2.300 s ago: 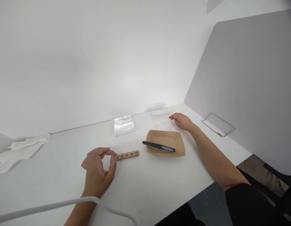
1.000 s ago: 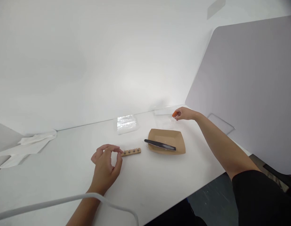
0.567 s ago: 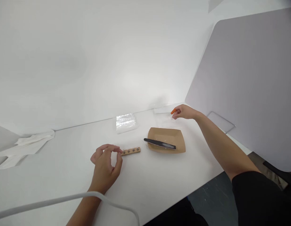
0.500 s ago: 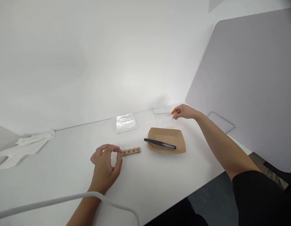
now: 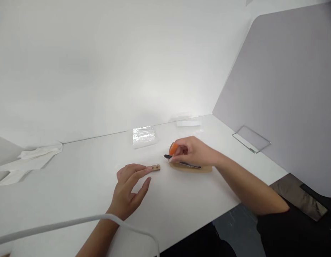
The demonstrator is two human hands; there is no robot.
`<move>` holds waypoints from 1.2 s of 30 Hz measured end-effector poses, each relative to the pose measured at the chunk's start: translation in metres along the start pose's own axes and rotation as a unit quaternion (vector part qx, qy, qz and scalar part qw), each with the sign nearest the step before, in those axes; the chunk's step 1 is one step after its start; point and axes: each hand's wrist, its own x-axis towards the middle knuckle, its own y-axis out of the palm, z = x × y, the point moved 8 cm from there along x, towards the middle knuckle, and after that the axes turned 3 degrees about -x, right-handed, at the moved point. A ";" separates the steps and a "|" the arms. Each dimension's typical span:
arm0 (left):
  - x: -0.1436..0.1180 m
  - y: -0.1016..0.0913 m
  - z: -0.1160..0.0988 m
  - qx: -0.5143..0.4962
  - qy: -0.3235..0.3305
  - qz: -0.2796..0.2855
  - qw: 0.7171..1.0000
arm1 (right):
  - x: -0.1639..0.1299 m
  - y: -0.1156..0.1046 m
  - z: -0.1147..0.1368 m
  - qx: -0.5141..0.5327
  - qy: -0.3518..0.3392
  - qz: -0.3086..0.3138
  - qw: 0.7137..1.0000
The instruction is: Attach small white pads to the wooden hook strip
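Note:
My left hand (image 5: 132,187) lies with its fingers stretched over a small wooden strip (image 5: 158,167) with metal studs. The fingers cover most of the strip, and the thumb is held apart. Over a brown cardboard tray (image 5: 192,169) is my right hand (image 5: 191,151), an orange finger cot (image 5: 173,148) on one finger. Its fingertips are pinched together close to the end of a black, slender tool (image 5: 167,156) lying across the tray; what they hold, if anything, is too small to make out. Some thin, whitish bits (image 5: 166,159) show at the tool's tip.
A shiny clear plastic packet (image 5: 143,136) lies towards the back wall, with a white strip (image 5: 189,123) to its right. White paper sheets (image 5: 36,159) are at the far left. A metal wire frame (image 5: 251,141) leans by the grey partition (image 5: 283,89). A pale cable (image 5: 60,224) crosses the foreground.
My right hand has come from the back of the table leftward and nearer, over the tray. My left hand has slid right along the strip, covering more studs, with the thumb further apart.

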 end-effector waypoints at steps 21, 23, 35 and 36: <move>0.001 0.001 -0.001 -0.225 -0.058 -0.016 0.973 | -0.004 0.102 -0.014 0.378 -0.030 -0.016 0.925; 0.000 0.002 0.001 -0.250 -0.069 -0.004 0.966 | -0.003 0.105 -0.014 0.407 -0.029 0.010 0.913; 0.005 0.001 -0.009 -0.278 -0.010 0.021 0.960 | 0.000 0.114 -0.019 0.389 -0.014 0.084 0.917; 0.004 0.001 -0.009 -0.258 -0.005 0.016 0.966 | 0.000 0.112 -0.019 0.378 -0.010 0.076 0.923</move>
